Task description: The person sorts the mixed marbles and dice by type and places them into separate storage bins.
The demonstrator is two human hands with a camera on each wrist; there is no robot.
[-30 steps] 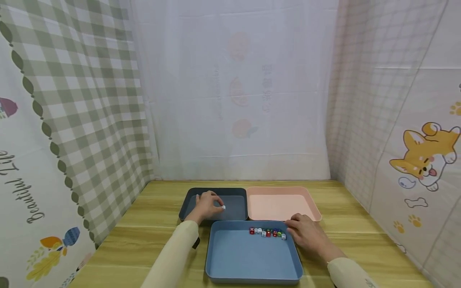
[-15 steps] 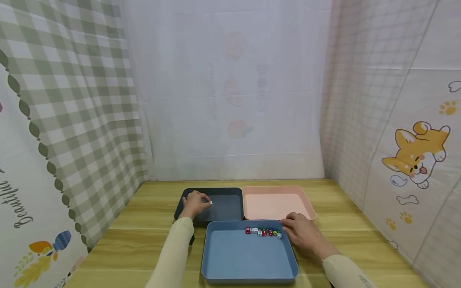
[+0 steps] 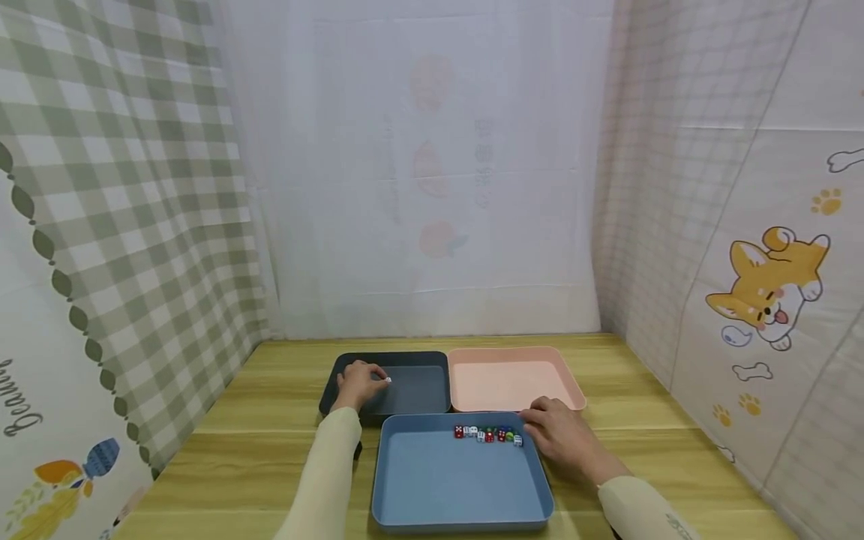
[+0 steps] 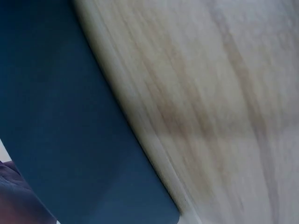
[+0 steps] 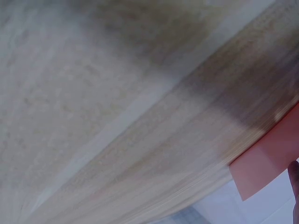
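Note:
Thumb and fingertips of my left hand [image 3: 358,384] pinch a small white die [image 3: 388,380] inside the dark blue tray [image 3: 425,386] at the back left. Whether the die touches the tray floor I cannot tell. Several red, white, green and blue dice [image 3: 489,435] line the far right side of the lighter blue tray [image 3: 462,487]. My right hand [image 3: 560,435] rests by that tray's far right corner, fingers loosely bent and holding nothing visible. Only a sliver of the left hand [image 4: 21,200] shows in the left wrist view, beyond the dark tray's wall.
A pink tray [image 3: 513,379] with nothing visible in it stands at the back right, against the dark tray. All three trays stand close together on a wood-grain table [image 3: 270,450]. Checked and white cloths [image 3: 432,187] enclose the table at the back and sides.
Within the dark tray, my left hand has shifted a little left and away from me with the die, then stayed nearly still. The right hand keeps its place. The head view has turned slightly right.

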